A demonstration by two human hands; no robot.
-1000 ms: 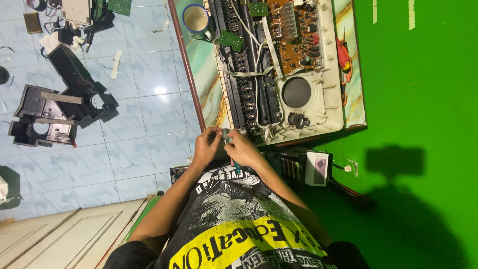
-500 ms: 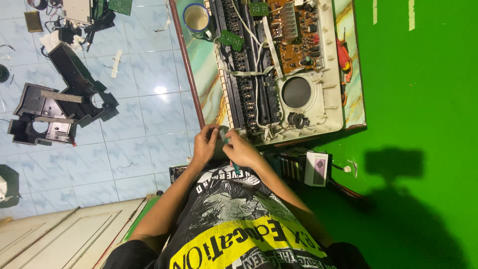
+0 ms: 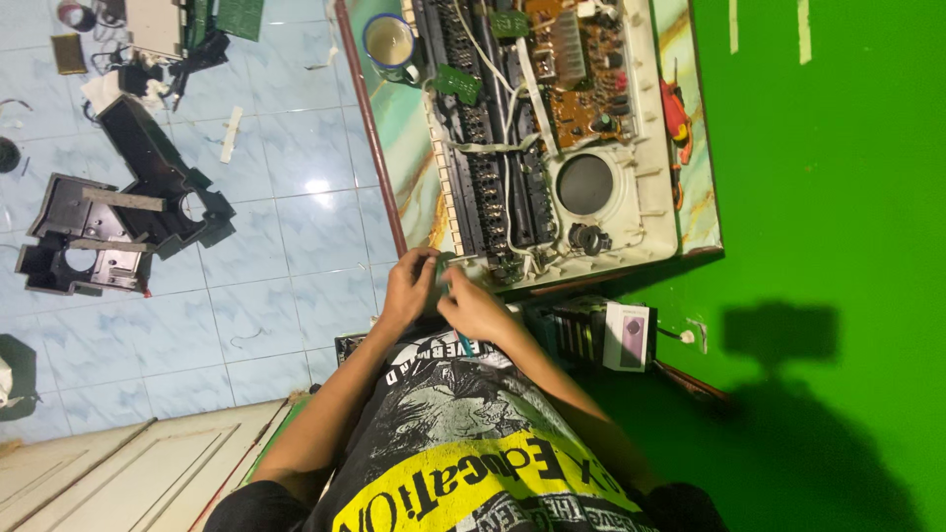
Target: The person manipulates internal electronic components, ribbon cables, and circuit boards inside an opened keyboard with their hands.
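Note:
An opened electronic keyboard (image 3: 631, 212) lies on a marbled table (image 3: 399, 128), showing black key-contact strips, a brown circuit board (image 3: 581, 89) and a round speaker (image 3: 584, 184). Both my hands meet at the keyboard's near end. My left hand (image 3: 407, 289) and my right hand (image 3: 475, 307) pinch a small grey-green part (image 3: 445, 275) between their fingers. The fingers hide most of this part. My printed black and yellow shirt fills the bottom of the view.
A blue-rimmed mug (image 3: 390, 43) stands on the table's far end beside small green boards (image 3: 458, 83). Black plastic casing pieces (image 3: 118, 222) and loose electronics lie on the pale blue tiled floor. A small box (image 3: 628, 335) sits under the table edge. A green wall (image 3: 838, 197) is at right.
My hands stay together at the keyboard's near end. The fingers have shifted slightly around the small part; nothing else has moved.

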